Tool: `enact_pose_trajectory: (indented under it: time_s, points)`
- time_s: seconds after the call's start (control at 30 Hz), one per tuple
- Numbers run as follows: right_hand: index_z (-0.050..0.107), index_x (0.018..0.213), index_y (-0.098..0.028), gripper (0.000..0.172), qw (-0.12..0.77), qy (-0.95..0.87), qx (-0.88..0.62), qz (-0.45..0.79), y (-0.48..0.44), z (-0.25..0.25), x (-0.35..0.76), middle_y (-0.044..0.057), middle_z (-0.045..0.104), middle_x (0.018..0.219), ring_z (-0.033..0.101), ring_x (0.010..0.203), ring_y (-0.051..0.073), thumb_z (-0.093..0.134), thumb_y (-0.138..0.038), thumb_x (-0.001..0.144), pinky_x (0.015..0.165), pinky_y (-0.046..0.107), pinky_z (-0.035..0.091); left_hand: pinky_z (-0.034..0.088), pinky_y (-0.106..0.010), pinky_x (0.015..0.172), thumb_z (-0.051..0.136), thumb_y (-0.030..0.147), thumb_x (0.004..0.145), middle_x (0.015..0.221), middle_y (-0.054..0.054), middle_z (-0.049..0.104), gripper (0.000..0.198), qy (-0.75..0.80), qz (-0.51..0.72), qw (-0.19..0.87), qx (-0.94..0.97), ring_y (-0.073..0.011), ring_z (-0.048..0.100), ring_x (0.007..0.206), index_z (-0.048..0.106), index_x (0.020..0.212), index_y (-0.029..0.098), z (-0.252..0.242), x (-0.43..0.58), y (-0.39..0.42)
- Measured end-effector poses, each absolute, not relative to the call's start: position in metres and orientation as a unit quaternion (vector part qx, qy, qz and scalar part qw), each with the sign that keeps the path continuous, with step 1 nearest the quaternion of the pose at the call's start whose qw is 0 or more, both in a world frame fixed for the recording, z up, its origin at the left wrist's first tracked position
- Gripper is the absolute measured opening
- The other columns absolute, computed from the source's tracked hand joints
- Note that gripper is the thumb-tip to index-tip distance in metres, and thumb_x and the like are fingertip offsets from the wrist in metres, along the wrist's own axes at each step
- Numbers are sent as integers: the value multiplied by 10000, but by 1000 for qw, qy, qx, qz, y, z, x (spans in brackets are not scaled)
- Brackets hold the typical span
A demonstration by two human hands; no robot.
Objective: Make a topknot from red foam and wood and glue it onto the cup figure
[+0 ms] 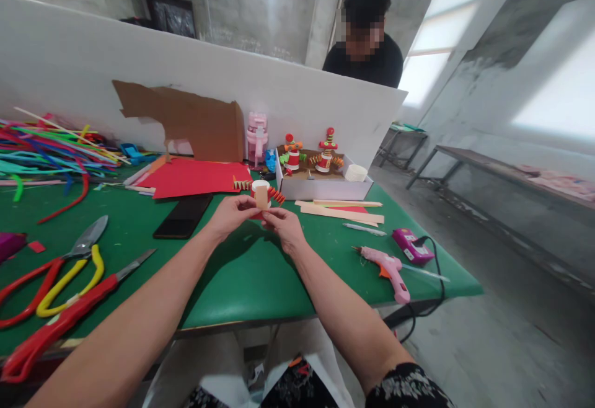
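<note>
Between my two hands, just above the green tabletop, is a small red-and-white paper cup figure (255,193) with zigzag folded paper arms sticking out on both sides. A tan strip piece (262,198) stands upright against its front. My left hand (232,214) pinches the lower left of the figure with thumb and fingers. On the other side, my right hand (282,224) has its fingertips closed at the bottom of the tan piece. The fingers partly cover the cup's lower part.
A white box (320,188) holds two similar figures. Paper strips (344,212), a pink glue gun (388,268) and a purple plug block (413,247) lie right. Left are red paper (199,177), a phone (183,217), scissors (88,240), a red-handled knife (79,309) and pipe cleaners (56,154). A person (365,30) is behind the partition.
</note>
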State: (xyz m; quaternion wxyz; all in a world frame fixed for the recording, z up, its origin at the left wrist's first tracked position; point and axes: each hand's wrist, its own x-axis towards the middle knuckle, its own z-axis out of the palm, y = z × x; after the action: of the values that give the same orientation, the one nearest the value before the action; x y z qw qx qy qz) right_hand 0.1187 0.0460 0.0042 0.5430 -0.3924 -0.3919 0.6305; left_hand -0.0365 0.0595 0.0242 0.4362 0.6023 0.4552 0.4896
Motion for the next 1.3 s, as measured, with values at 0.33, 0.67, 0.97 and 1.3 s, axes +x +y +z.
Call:
enact_pose_trajectory:
  time_s: [0.33, 0.67, 0.97, 1.3]
  points:
    - [736, 725, -153, 239, 535, -388, -405, 632, 47, 4, 122, -7, 654, 585, 581, 535, 101, 862, -301, 587, 618, 263, 486, 483, -322, 677, 740, 501, 673, 766, -62, 706, 334, 433, 481, 351, 677, -202, 622, 698, 781, 763, 181, 18, -41, 63]
    - [726, 675, -147, 192, 541, -343, -395, 658, 47, 10, 124, 10, 680, 603, 570, 540, 98, 843, -240, 555, 605, 250, 493, 492, -315, 778, 561, 333, 895, 874, -64, 709, 253, 339, 429, 128, 828, -189, 590, 823, 792, 975, 269, 18, -50, 64]
    - [732, 703, -149, 197, 535, -333, -372, 681, 50, 6, 128, 22, 694, 633, 592, 572, 119, 839, -239, 565, 575, 241, 484, 476, -299, 762, 510, 269, 923, 867, -71, 708, 291, 331, 395, 85, 853, -188, 556, 808, 778, 1034, 280, 19, -51, 65]
    - [730, 706, -152, 317, 536, -344, -388, 666, 49, 10, 129, 3, 698, 642, 594, 575, 114, 895, -309, 486, 594, 248, 481, 477, -331, 813, 494, 268, 877, 918, -81, 726, 309, 347, 422, 144, 825, -203, 586, 851, 780, 991, 240, 24, -44, 59]
